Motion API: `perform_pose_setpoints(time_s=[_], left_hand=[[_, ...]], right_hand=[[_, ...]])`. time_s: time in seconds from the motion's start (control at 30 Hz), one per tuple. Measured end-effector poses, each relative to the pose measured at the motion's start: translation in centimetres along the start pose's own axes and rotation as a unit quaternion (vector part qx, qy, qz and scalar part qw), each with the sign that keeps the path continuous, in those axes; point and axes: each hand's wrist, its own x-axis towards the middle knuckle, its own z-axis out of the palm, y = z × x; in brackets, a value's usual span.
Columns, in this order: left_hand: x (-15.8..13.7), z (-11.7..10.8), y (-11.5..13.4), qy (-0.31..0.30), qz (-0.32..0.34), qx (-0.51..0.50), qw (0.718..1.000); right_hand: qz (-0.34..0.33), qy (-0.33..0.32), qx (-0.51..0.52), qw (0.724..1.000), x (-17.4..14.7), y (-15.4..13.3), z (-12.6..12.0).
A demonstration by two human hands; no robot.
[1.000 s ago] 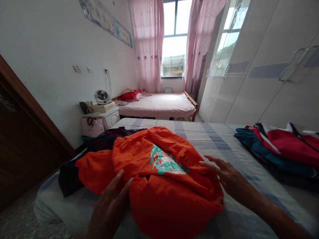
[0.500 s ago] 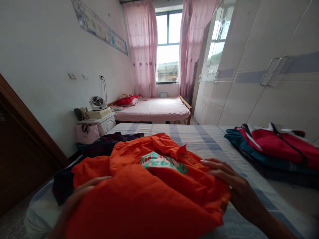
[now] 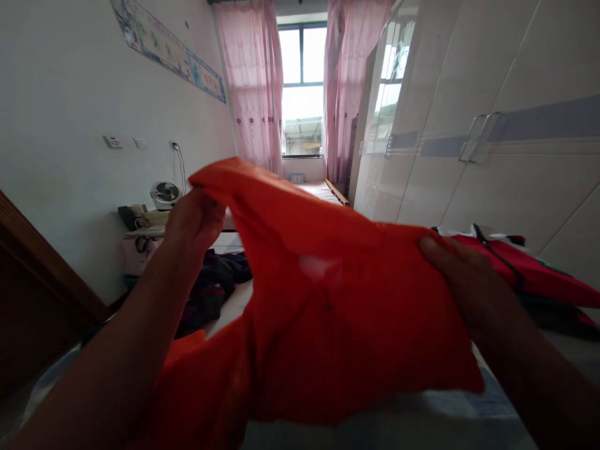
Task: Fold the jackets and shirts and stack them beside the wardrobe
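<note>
The left hand (image 3: pixel 199 220) closes around a raised corner of the orange garment (image 3: pixel 356 337); the right hand (image 3: pixel 469 278) clasps the opposite side, thumb on top. Gripping both ends likely keeps the cloth spread above the striped bed (image 3: pixel 499 390).

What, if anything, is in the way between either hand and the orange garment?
Nothing visible: the left hand grips a raised corner of the orange garment, and the right hand holds its other side, thumb on top. The dark clothes lie farther back, not between.
</note>
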Motion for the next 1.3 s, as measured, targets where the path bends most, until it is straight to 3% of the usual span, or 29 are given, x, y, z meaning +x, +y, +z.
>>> perform_pose_setpoints(time_s=[0.1,0.17,0.23,0.33,0.37,0.47,0.57,0.67,0.73,0.83,0.9,0.97,1.03,1.13,1.23,1.3], left_hand=[[2.5,1.7,1.5,-0.071,0.005,-0.027,0.997],[1.3,3.2,0.8,-0.15,0.003,0.002,0.989],[-1.8,4.4,-1.2,-0.219,-0.007,0.056,0.974],[-7.6,5.1,-5.5,-0.259,-0.016,0.142,0.955],[-9.3,5.0,-6.9,-0.276,-0.024,0.223,0.935],[-12.8,4.7,-9.7,-0.313,-0.042,0.351,0.881],[-13.3,4.6,-10.4,-0.316,-0.029,0.385,0.867],[-11.2,3.9,-9.5,-0.291,-0.005,0.336,0.896],[-8.7,2.5,-8.5,-0.24,0.019,0.263,0.934],[-4.7,-0.2,-7.0,-0.09,0.062,0.239,0.965],[-2.3,-1.3,-6.4,0.013,0.073,0.312,0.947],[-0.2,-1.2,-6.5,0.06,0.067,0.388,0.917],[1.2,0.2,-7.1,0.049,0.056,0.425,0.902],[1.0,2.9,-8.6,0.006,0.066,0.427,0.902],[-2.3,4.3,-10.0,-0.043,0.065,0.408,0.909],[-5.7,4.1,-11.0,-0.134,0.013,0.352,0.926]], right_hand=[[0.021,0.056,0.053,0.997,7.7,0.5,3.4],[0.059,0.033,0.034,0.997,10.9,3.4,4.8],[0.144,0.01,-0.045,0.989,11.9,7.6,5.2],[0.218,-0.014,-0.083,0.972,9.7,13.3,4.1],[0.239,-0.032,-0.084,0.967,8.5,14.6,3.6],[0.302,-0.112,-0.076,0.944,4.7,16.1,2.1],[0.303,-0.222,-0.054,0.925,2.6,15.4,1.6],[0.233,-0.274,0.023,0.933,2.4,14.1,1.7],[0.183,-0.215,0.036,0.959,3.2,12.9,1.2],[0.078,-0.045,-0.064,0.994,5.3,10.9,-0.2],[-0.012,0.063,-0.154,0.986,7.0,9.7,-0.9],[-0.09,0.14,-0.226,0.96,8.8,8.9,-0.9],[-0.123,0.179,-0.279,0.935,10.5,9.0,-0.1],[-0.102,0.154,-0.335,0.924,11.6,10.8,1.5],[-0.053,0.106,-0.365,0.923,9.9,13.8,1.6],[-0.003,0.087,-0.378,0.922,7.4,15.9,0.6]])
